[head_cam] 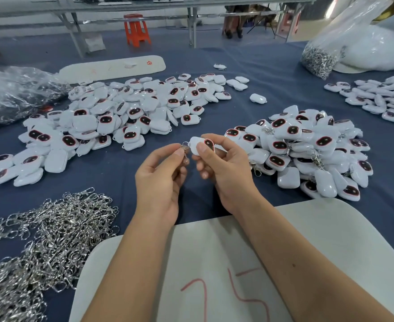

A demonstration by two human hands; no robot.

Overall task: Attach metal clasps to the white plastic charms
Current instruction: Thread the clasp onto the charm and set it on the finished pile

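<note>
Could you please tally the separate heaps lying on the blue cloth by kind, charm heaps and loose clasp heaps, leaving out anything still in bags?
Charm heaps: 3, left, right of the hands, far right
Loose clasp heaps: 1, near left
Total: 4

— Where are my hands?
— Left hand [161,180] at nine o'clock, fingertips pinched shut; right hand [223,168] at three o'clock, fingers curled closed. Both forearms bare, angling inward.
</note>
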